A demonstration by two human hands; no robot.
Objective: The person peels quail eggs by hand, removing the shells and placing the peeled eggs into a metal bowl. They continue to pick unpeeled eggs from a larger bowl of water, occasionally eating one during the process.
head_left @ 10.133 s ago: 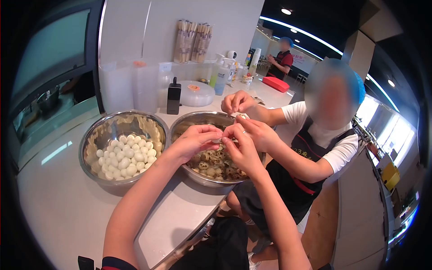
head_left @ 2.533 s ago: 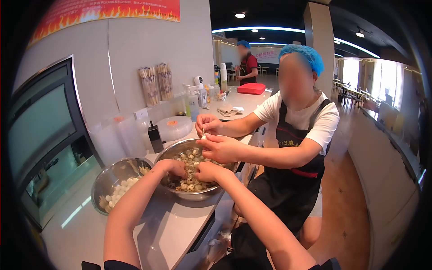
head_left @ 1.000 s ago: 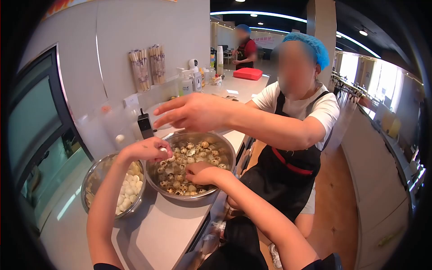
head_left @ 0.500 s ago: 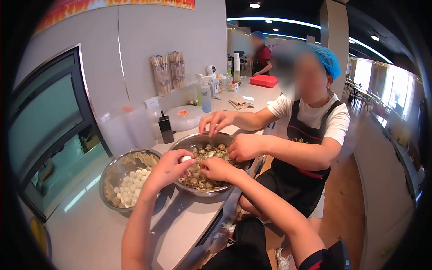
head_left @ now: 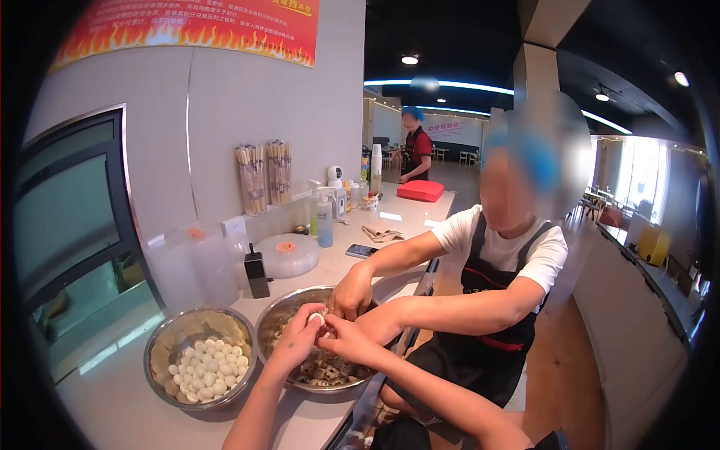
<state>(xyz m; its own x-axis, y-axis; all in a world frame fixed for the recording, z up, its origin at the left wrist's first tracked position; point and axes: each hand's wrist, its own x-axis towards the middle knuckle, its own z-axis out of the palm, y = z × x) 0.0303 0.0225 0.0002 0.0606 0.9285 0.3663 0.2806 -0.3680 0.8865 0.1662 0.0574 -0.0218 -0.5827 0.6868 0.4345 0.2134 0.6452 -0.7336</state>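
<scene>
A pale quail egg is held in the closed fingers of my left hand, above the near rim of a large metal bowl. My right hand meets it there, its fingers pinched against the egg; any bit of shell between them is too small to see. Speckled quail eggs and shell pieces lie in this bowl. A co-worker's two hands reach into its far side, their fingertips partly hidden. To the left, a second metal bowl holds many peeled white eggs.
Behind the bowls stand a black handheld device, a round clear plastic container and pump bottles. A phone and a cloth lie farther along the counter. The co-worker sits close on the right.
My right hand has come up to the egg in my left hand. The co-worker's hands have gone lower into the bowl. The view has tilted up.
</scene>
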